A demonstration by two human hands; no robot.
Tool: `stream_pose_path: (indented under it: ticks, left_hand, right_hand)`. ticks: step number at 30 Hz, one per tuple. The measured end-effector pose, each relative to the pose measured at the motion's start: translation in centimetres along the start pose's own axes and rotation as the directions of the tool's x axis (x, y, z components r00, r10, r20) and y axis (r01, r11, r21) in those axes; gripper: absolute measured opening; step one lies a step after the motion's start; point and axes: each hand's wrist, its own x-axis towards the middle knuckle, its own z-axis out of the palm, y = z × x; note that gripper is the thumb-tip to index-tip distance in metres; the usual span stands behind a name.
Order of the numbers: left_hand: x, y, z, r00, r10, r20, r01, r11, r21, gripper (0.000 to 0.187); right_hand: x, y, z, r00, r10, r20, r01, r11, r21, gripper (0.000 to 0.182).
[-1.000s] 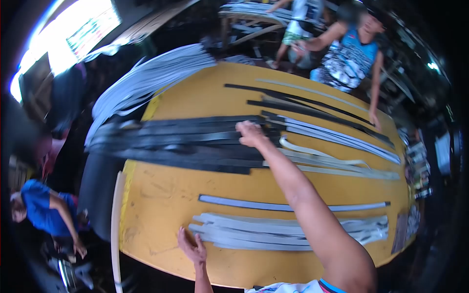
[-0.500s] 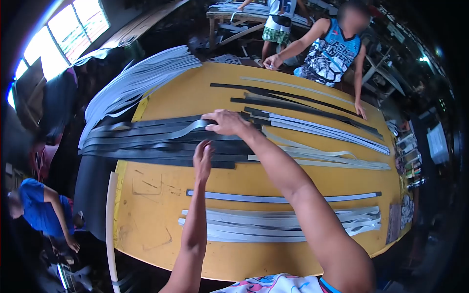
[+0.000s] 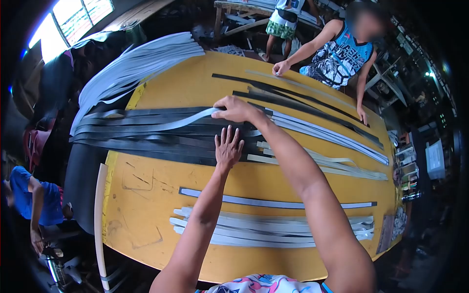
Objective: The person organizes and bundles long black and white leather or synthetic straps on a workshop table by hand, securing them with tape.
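Observation:
Long black strips [image 3: 161, 141] lie side by side across the left half of the yellow table. Spread flat on their right part is my left hand [image 3: 228, 147], fingers apart. Farther up, my right hand [image 3: 235, 109] pinches the end of a grey strip [image 3: 188, 120], which rises off the black ones and curves away to the left. Pale cream strips [image 3: 317, 161] begin just right of my left hand. White-and-black strips [image 3: 327, 134] run rightward from under my right forearm.
The yellow table [image 3: 146, 215] also carries a bundle of white strips [image 3: 273, 229] and a single pale strip [image 3: 278, 201] near me. Grey strips [image 3: 132, 73] drape at the far left. A co-worker [image 3: 337, 53] leans on the far edge; another person [image 3: 36, 195] is at left.
My left hand has moved right and come down flat on the black strips. My right hand has shifted slightly up and right, lifting the grey strip's end.

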Motion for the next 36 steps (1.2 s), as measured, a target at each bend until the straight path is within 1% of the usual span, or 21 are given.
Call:
stream_pose_path:
  ticks: [5,7,8,9,10,11,12,13,14,16,17,19,20,23,24,25,29,33,34,35,36]
  left_hand:
    - [0.4,-0.2,-0.1,0.998,-0.035,0.060,0.037,0.999,-0.032,0.057]
    - [1.4,-0.9,-0.4,0.975,-0.126,0.181,0.173,0.946,-0.275,0.058]
    - [2.2,-1.4,-1.0,0.940,-0.197,0.277,0.315,0.812,-0.492,0.059]
    - [2.2,-3.5,-0.4,0.970,-0.113,0.215,0.197,0.884,-0.423,0.055]
    - [3.2,-4.3,-2.1,0.954,-0.278,0.111,0.242,0.498,-0.833,0.050]
    - [3.7,-4.5,-4.5,0.876,-0.467,0.121,0.165,0.055,-0.985,0.046]
    - [3.3,-8.1,-5.0,0.959,-0.279,0.042,-0.069,-0.377,-0.924,0.046]
    - [3.0,-11.8,-5.4,0.996,-0.078,-0.039,-0.085,-0.773,-0.629,0.047]
    - [2.4,-8.8,-12.2,0.858,-0.471,0.203,-0.230,-0.708,-0.668,0.054]
    - [2.3,-12.8,-15.6,0.826,-0.552,0.111,-0.392,-0.705,-0.591,0.070]
    - [2.2,-14.9,-17.1,0.803,-0.588,0.097,-0.443,-0.698,-0.563,0.063]
    - [3.1,-19.3,-19.3,0.658,-0.738,0.149,-0.475,-0.560,-0.678,0.051]
    - [3.4,-21.7,-19.9,0.641,-0.754,0.144,-0.463,-0.530,-0.710,0.047]
    - [2.8,-28.2,-20.8,0.596,-0.791,0.137,-0.471,-0.483,-0.738,0.031]
    - [2.7,-28.7,-22.1,0.573,-0.811,0.120,-0.494,-0.458,-0.739,0.030]
    - [2.5,-28.8,-23.1,0.560,-0.820,0.117,-0.506,-0.451,-0.735,0.031]
    - [1.9,-30.5,-24.8,0.496,-0.865,0.076,-0.449,-0.330,-0.830,0.024]
    - [0.1,-32.8,-23.6,0.486,-0.872,0.058,-0.434,-0.299,-0.850,0.023]
    - [-0.4,-33.4,-23.3,0.486,-0.873,0.033,-0.409,-0.261,-0.874,0.023]
    - [-1.5,-33.7,-23.4,0.545,-0.838,-0.022,-0.405,-0.240,-0.882,0.024]
    - [-2.2,-33.7,-23.8,0.530,-0.848,-0.006,-0.407,-0.249,-0.879,0.025]
  right_hand:
    - [0.7,-2.2,-1.6,0.997,-0.058,0.053,0.064,0.991,-0.118,0.043]
    - [0.6,-3.2,-1.7,0.995,-0.057,0.077,0.068,0.986,-0.151,0.042]
    - [0.4,-3.8,-1.7,0.994,-0.088,0.057,0.099,0.969,-0.227,0.042]
    - [0.2,-4.5,-1.8,0.992,-0.121,0.037,0.126,0.944,-0.304,0.042]
    - [-0.2,-5.4,-2.3,0.994,-0.054,0.091,0.083,0.933,-0.349,0.043]
    - [-0.4,-6.0,-2.7,0.994,-0.057,0.098,0.088,0.934,-0.347,0.043]
    - [-0.8,-6.3,-3.1,0.993,-0.071,0.095,0.101,0.927,-0.360,0.042]
    - [-1.3,-6.5,-3.4,0.992,-0.085,0.095,0.115,0.921,-0.372,0.041]
    - [-1.8,-6.5,-3.7,0.990,-0.105,0.099,0.135,0.916,-0.378,0.040]
    - [-3.3,-7.0,-4.2,0.992,-0.090,0.086,0.116,0.921,-0.372,0.041]
    - [-4.4,-7.0,-4.4,0.995,-0.071,0.063,0.090,0.924,-0.371,0.042]
    - [-7.2,-5.7,-3.4,0.980,-0.183,-0.076,0.151,0.938,-0.312,0.042]
    - [-9.1,-5.5,-2.9,0.973,-0.197,-0.124,0.159,0.952,-0.260,0.045]
    - [-15.9,-8.3,-4.1,0.993,-0.044,-0.112,0.015,0.968,-0.251,0.040]
    - [-18.1,-8.6,-4.2,0.989,-0.030,-0.147,-0.004,0.974,-0.225,0.037]
    - [-20.3,-9.3,-4.6,0.990,0.081,-0.114,-0.106,0.967,-0.230,0.036]
    - [-29.6,-8.5,-5.7,0.969,0.218,-0.115,-0.236,0.956,-0.172,0.035]
    - [-39.5,-10.7,-9.0,0.838,0.535,-0.105,-0.545,0.818,-0.182,0.038]
    - [-42.2,-11.1,-9.7,0.797,0.593,-0.113,-0.604,0.778,-0.172,0.039]
    - [-45.1,-11.3,-10.3,0.749,0.653,-0.118,-0.663,0.731,-0.163,0.039]
    - [-48.5,-11.1,-10.4,0.737,0.666,-0.114,-0.675,0.718,-0.170,0.039]
